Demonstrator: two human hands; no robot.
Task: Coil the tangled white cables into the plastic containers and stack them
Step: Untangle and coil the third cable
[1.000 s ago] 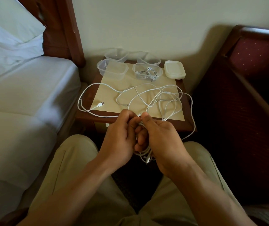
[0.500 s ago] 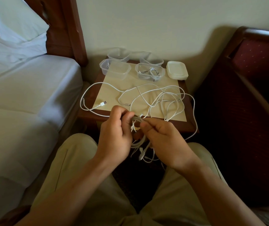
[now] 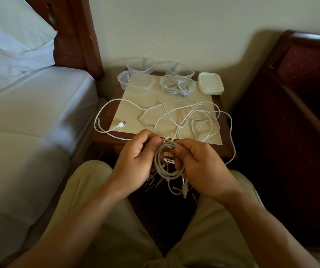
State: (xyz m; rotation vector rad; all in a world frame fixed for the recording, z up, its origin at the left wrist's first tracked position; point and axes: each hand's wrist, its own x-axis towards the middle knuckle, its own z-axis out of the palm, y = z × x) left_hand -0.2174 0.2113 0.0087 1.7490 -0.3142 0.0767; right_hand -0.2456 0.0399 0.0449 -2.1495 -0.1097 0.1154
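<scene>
Hands have drawn apart, opening the cable coil into a clear ring.
Left hand pinches the ring's left side, right hand grips its right, just in front of the bedside table; the ring faces up, loose ends dangling below.

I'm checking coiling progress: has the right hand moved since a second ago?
Yes. The right hand has drawn rightward, apart from the left hand, judged against the nightstand's front edge, opening the coiled cable.
</scene>
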